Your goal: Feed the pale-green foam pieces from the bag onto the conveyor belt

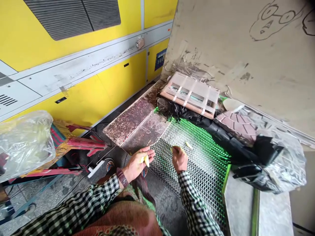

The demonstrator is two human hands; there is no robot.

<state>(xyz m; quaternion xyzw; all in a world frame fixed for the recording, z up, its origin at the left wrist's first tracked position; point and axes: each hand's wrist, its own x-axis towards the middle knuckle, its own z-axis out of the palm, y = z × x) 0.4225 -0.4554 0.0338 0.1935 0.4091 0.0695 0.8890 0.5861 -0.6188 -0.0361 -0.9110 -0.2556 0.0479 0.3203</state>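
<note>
My left hand (140,160), palm up with the fingers stretched forward, carries a few small pale yellow pieces (147,160) of a kind I cannot make out. To its right, my right hand (179,157) is closed in a pinch over a metal honeycomb mesh (197,167). A bit of pale yellow shows at its fingertips, mostly hidden. Another small yellow piece (188,145) lies loose on the mesh, just beyond my right hand. Black plastic (192,113) runs along the mesh's far side.
A yellow machine (118,82) stands at left. Beyond the mesh lie a strapped stack of flat sheets (192,93) and a pinkish cut panel (237,126). Clear plastic bags sit at left (27,141) and right (290,164). A stained board (134,118) adjoins the mesh.
</note>
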